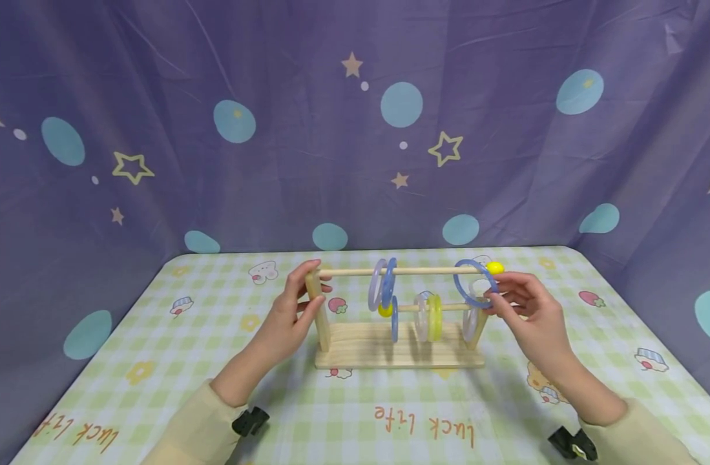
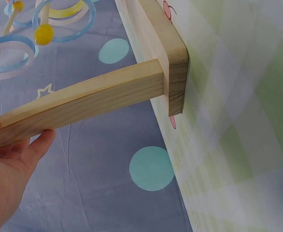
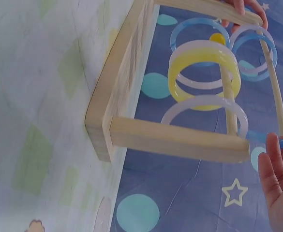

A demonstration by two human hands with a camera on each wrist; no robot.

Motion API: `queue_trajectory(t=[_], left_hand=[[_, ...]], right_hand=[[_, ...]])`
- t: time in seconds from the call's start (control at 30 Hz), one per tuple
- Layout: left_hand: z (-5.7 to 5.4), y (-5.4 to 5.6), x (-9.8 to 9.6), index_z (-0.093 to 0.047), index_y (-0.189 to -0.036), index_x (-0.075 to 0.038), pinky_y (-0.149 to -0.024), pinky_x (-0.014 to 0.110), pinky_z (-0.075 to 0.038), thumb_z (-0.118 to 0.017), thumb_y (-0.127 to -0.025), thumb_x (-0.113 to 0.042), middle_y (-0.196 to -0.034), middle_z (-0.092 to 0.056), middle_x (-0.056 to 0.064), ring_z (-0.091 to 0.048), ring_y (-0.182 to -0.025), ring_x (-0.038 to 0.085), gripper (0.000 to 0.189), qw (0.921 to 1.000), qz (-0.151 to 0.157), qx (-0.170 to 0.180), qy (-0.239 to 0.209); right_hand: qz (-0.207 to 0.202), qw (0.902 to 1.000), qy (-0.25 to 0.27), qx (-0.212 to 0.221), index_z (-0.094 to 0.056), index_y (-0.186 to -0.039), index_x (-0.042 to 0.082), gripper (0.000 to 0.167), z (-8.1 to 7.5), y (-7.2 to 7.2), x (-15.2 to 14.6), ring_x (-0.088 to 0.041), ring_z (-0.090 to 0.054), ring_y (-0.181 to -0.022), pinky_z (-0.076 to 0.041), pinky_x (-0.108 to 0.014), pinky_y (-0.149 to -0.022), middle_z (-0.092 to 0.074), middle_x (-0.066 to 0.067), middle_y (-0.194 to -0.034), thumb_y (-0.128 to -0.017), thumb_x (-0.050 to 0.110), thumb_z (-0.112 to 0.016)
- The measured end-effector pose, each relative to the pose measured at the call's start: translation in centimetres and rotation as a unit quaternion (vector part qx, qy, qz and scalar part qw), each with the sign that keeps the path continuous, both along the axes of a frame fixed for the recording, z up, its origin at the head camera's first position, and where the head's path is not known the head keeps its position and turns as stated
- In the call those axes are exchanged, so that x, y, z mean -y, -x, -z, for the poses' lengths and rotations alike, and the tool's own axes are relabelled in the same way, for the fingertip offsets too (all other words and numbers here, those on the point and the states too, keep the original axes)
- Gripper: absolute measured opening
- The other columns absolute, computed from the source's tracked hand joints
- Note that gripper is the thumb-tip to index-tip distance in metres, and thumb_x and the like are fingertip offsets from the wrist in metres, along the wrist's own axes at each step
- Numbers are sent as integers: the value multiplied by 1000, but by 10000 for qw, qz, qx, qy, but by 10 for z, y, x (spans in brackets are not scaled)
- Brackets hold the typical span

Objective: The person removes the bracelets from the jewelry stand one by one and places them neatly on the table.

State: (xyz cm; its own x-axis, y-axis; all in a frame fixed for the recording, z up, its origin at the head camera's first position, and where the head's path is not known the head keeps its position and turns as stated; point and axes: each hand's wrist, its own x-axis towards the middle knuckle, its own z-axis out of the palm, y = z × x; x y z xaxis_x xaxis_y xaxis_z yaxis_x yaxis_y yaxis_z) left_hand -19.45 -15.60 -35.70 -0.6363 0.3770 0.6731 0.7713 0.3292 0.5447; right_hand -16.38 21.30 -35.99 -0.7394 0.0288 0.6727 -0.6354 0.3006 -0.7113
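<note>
A wooden rack (image 1: 389, 352) stands on the table, with a post at each end and two rods. My left hand (image 1: 285, 316) grips the top of the left post (image 2: 97, 94), thumb and fingers on opposite sides. At the other end, my right hand (image 1: 537, 316) pinches a blue ring (image 1: 460, 292) beside the yellow ball (image 1: 495, 267) tipping the upper rod (image 1: 427, 270). That rod's end crosses the ring; whether it passes through, I cannot tell. A lavender ring (image 1: 374, 287) and another blue ring (image 1: 389, 284) hang farther left on the same rod.
On the lower rod (image 1: 409, 308) hang a blue ring (image 1: 395, 326), a yellow ring (image 1: 435, 318) and pale rings (image 1: 420, 320). A second yellow ball (image 1: 385, 310) caps its left end. Beneath lies a checked tablecloth (image 1: 308, 413); a purple curtain (image 1: 308, 161) rises behind.
</note>
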Motion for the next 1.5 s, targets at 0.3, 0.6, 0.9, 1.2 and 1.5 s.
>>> queue_trajectory(t=[0.3, 0.6, 0.9, 1.2, 1.5], left_hand=[[2, 0, 0, -27, -144, -9, -80, 38, -57, -54, -93, 13, -120, -57, 18, -63, -104, 32, 61, 10000, -7, 13, 4], [4, -1, 0, -28, -143, -9, -79, 37, -58, -53, -93, 14, -120, -57, 16, -63, -104, 32, 61, 10000, 61, -37, -50], [2, -1, 0, -28, -143, -7, -79, 38, -58, -53, -92, 15, -121, -56, 17, -63, -103, 33, 60, 10000, 58, -58, -52], [2, 0, 0, -28, -143, -8, -80, 38, -57, -54, -93, 13, -121, -56, 16, -63, -104, 32, 60, 10000, 35, -45, 0], [2, 0, 0, -27, -142, -7, -79, 38, -58, -54, -93, 14, -121, -56, 16, -63, -104, 32, 60, 10000, 32, -62, 14]], right_hand=[[-186, 9993, 221, -227, -54, -113, -16, 32, 3, 2, -9, -8, -65, -68, -53, -15, -60, -66, -1, -93, -82, -26, -57], [-428, 9974, 264, -512, -52, -112, -19, 27, 3, 5, -13, -8, -66, -69, -54, -16, -63, -68, -2, -93, -86, -26, -52], [-923, 9901, 778, -721, -49, -111, -22, 25, -3, 8, -19, -11, -66, -69, -56, -18, -66, -67, -7, -94, -86, -27, -49], [-969, 9840, 1100, -1018, -49, -111, -23, 26, -11, 13, -31, -11, -67, -69, -56, -18, -66, -67, -9, -94, -86, -27, -48], [-559, 9840, 1251, -1142, -50, -112, -23, 28, -14, 19, -51, -11, -67, -68, -55, -17, -65, -68, -10, -94, -85, -27, -49]])
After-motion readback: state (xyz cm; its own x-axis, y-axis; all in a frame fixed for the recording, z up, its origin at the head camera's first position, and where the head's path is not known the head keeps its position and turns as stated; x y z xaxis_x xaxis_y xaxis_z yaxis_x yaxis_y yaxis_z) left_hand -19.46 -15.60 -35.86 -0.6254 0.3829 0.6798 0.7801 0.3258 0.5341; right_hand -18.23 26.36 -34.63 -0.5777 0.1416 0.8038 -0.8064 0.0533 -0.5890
